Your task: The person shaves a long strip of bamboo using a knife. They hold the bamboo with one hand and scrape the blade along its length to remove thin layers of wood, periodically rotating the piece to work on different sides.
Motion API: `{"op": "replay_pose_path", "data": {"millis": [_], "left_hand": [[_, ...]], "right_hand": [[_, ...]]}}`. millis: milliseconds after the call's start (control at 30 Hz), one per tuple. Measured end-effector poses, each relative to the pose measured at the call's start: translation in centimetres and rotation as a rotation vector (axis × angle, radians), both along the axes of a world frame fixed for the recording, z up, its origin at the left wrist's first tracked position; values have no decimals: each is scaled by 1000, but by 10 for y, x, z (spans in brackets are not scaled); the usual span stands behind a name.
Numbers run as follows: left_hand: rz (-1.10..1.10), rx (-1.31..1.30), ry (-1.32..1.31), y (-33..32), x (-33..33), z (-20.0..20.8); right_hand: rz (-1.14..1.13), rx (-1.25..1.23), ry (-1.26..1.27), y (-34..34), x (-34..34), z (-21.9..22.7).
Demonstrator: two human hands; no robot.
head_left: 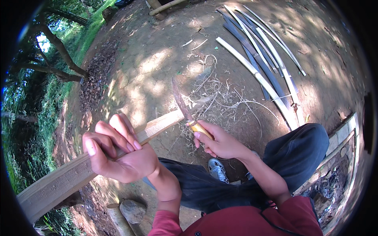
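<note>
A long pale wooden beam slants from the lower left toward the middle, narrowing at its far end. My left hand lies against it, palm turned up and fingers curled closed. What those fingers hold, if anything, is hidden. In my right hand is a knife with a yellow handle and a dark, rusty-looking, slightly curved blade. The blade points away from me and crosses the beam's far end. Beyond it, thin curly shavings lie heaped on the ground.
Several long split bamboo strips, pale and dark, lie on bare earth at the far right. Trees and greenery border the left. Cut logs sit at the lower left. A low stone-lined edge runs along the right.
</note>
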State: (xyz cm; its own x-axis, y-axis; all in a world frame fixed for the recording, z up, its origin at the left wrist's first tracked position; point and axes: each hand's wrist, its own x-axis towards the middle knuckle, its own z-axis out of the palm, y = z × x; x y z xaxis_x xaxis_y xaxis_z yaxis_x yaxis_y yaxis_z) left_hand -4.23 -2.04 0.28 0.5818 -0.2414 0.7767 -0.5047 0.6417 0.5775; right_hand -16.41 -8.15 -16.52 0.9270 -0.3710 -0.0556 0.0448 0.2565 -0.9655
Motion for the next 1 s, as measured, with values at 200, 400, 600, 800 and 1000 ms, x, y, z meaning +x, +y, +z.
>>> {"op": "replay_pose_path", "data": {"millis": [200, 400, 600, 800, 1000], "left_hand": [[-18, -26, 39, 8, 4, 0], [-134, -36, 70, 7, -1, -2], [-102, -38, 66, 17, 8, 1], [-74, -27, 67, 11, 14, -5], [-85, -18, 31, 26, 4, 5]], "right_hand": [[-270, -733, 142, 26, -6, 33], [-317, -925, 308, 20, 4, -1], [-234, -855, 276, 37, 1, 40], [-279, -862, 420, 25, 6, 15], [-202, -871, 402, 39, 11, 35]]}}
